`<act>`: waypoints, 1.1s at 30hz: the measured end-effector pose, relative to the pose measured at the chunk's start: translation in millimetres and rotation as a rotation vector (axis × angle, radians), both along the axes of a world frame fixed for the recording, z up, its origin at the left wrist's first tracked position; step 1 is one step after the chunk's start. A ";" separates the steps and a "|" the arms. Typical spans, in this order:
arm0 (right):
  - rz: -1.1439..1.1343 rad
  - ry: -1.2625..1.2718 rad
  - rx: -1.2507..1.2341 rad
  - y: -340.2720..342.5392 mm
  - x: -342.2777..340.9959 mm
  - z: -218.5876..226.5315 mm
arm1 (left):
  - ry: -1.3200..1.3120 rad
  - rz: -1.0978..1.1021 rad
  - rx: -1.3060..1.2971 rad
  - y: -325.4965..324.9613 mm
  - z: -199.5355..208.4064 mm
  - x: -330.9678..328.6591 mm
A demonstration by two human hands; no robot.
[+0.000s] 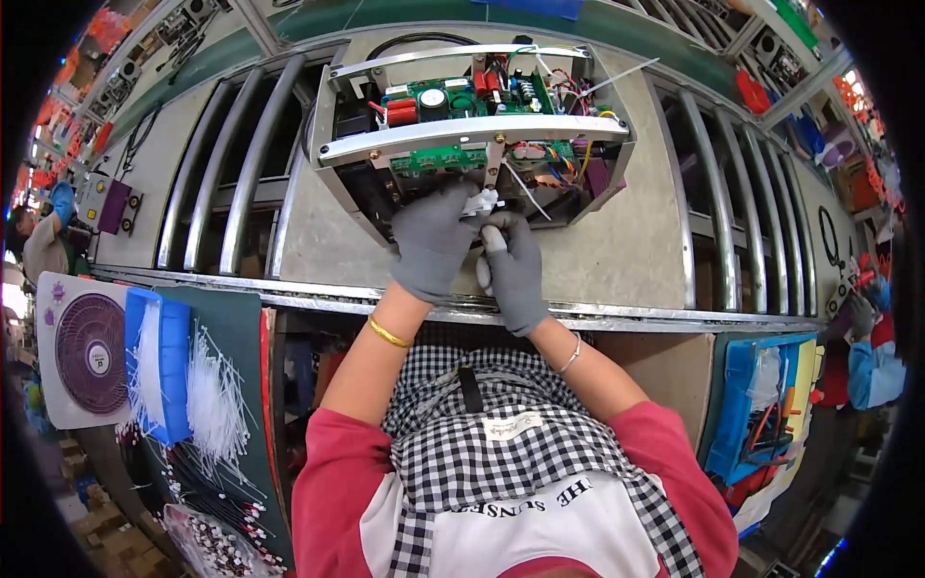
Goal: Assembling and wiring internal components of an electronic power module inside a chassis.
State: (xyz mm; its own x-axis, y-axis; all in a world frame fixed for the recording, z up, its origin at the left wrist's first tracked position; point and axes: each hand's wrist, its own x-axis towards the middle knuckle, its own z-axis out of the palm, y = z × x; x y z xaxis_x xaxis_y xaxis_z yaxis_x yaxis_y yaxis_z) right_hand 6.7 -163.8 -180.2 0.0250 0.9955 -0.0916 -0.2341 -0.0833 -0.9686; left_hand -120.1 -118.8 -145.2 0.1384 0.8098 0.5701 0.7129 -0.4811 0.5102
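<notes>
On the grey desk (631, 255), in the stretch between two sets of metal rollers, stands an open machine (472, 130) with a bare metal frame, green circuit boards and coloured wires showing inside. Both hands wear grey gloves and meet at the machine's near side, between its lower front and the metal strip (626, 318) along the desk's front edge. The left hand (434, 241) has its fingers bent in close on a small white plastic piece (482, 202). The right hand (514, 265) is curled nearly closed just beside it, thumb raised; its fingertips are partly hidden, so I cannot tell whether it grips anything. A thin white strip (527, 190) slants out from the frame just above the right hand.

Bare desk lies to the right of the right hand, reaching to the right rollers (713, 193). On the left, a narrower bare band separates the machine from the left rollers (255, 178). Toward the person there is little room, with both wrists crossing the front edge. Below that edge, a blue tray (175, 371) and loose white ties (217, 400) sit at left, a blue toolbox (734, 414) at right.
</notes>
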 end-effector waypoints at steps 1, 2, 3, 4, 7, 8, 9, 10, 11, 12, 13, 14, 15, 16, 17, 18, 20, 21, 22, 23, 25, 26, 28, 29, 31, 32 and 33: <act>0.009 -0.007 0.007 2.4 0.1 -2.3 | -0.005 -0.001 -0.012 0.2 1.2 0.0; 0.021 -0.013 0.015 3.5 -1.0 -3.7 | -0.009 0.000 -0.023 0.0 2.2 -1.6; 0.026 -0.012 0.013 2.4 0.5 -2.8 | -0.008 0.006 -0.025 -1.8 4.6 -3.7; 0.059 -0.005 0.018 0.2 4.9 0.5 | -0.046 -0.016 -0.077 -4.6 8.7 -6.0; 0.095 -0.059 0.007 -12.5 25.4 -2.7 | -0.161 -0.022 -0.142 -18.4 15.2 -17.5; 0.089 -0.121 -0.009 -19.3 33.8 -4.5 | -0.238 -0.016 -0.154 -26.4 15.8 -23.7; 0.053 -0.179 -0.100 -22.4 41.0 -7.0 | -0.205 0.058 -0.116 -33.8 11.5 -33.3; 0.061 -0.176 -0.099 -20.6 46.1 -5.9 | -0.202 0.067 -0.115 -40.9 9.4 -42.6; 0.070 -0.255 -0.080 -18.6 50.6 -4.8 | -0.215 0.143 -0.201 -46.8 6.6 -51.1; 0.081 -0.332 -0.061 -17.4 50.7 -2.0 | -0.226 0.221 -0.288 -50.7 2.1 -59.8; 0.059 -0.354 -0.059 -14.4 42.4 3.6 | -0.187 0.272 -0.238 -50.8 -13.4 -68.0; 0.060 -0.350 -0.060 -8.8 41.2 3.6 | -0.183 0.273 -0.239 -50.8 -12.0 -67.4; 0.220 -0.323 -0.123 -2.6 40.5 3.2 | -0.097 0.294 -0.135 -50.7 -9.9 -65.7; 0.380 -0.295 -0.184 1.9 39.9 2.2 | -0.010 0.314 -0.030 -50.3 -8.4 -64.7; 0.489 -0.159 -0.232 5.4 37.6 -1.3 | -0.006 0.315 -0.028 -46.7 -7.4 -65.5; 0.490 -0.156 -0.228 3.6 34.6 -2.5 | 0.030 0.251 0.060 -40.8 -7.1 -68.3; 0.402 -0.071 -0.125 -5.7 24.2 -2.0 | 0.068 0.184 0.148 -35.8 -9.5 -78.0; 0.401 -0.022 -0.088 -9.9 23.7 1.5 | 0.175 0.192 0.152 -34.2 -12.1 -85.9; 0.397 -0.020 -0.087 -14.6 21.1 2.5 | 0.282 0.200 0.155 -32.3 -13.9 -90.2; 0.395 -0.027 -0.060 -20.9 17.4 2.7 | 0.283 0.196 0.154 -30.9 -15.2 -90.7; 0.430 -0.070 0.044 -34.9 18.9 7.3 | 0.274 0.191 0.239 -27.2 -17.0 -90.8; 0.398 -0.011 0.033 -42.5 18.3 9.5 | 0.274 0.187 0.238 -27.2 -16.7 -90.1; 0.375 -0.017 0.022 -41.8 26.5 4.0 | 0.265 0.173 0.218 -27.5 -14.4 -88.3; 0.362 -0.036 -0.024 -37.6 31.2 5.8 | 0.267 0.174 0.216 -28.2 -13.6 -87.7; 0.311 -0.202 -0.076 -20.4 44.2 6.3 | 0.252 0.195 0.201 -31.1 -14.7 -87.7; 0.262 -0.344 -0.073 -12.3 50.3 5.9 | 0.253 0.197 0.197 -33.4 -16.5 -86.7; 0.169 -0.295 -0.068 -5.0 47.8 6.5 | 0.166 0.174 0.198 -33.1 -20.4 -85.7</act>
State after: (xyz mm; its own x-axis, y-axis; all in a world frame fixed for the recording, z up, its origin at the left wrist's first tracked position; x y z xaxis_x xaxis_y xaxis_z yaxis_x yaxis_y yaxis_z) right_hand 54.5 -168.9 -173.6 -0.1043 0.9796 -0.1715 0.0774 -0.1639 -0.9834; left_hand -205.7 -152.0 -165.6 0.1119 0.7053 0.7001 0.8590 -0.4228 0.2886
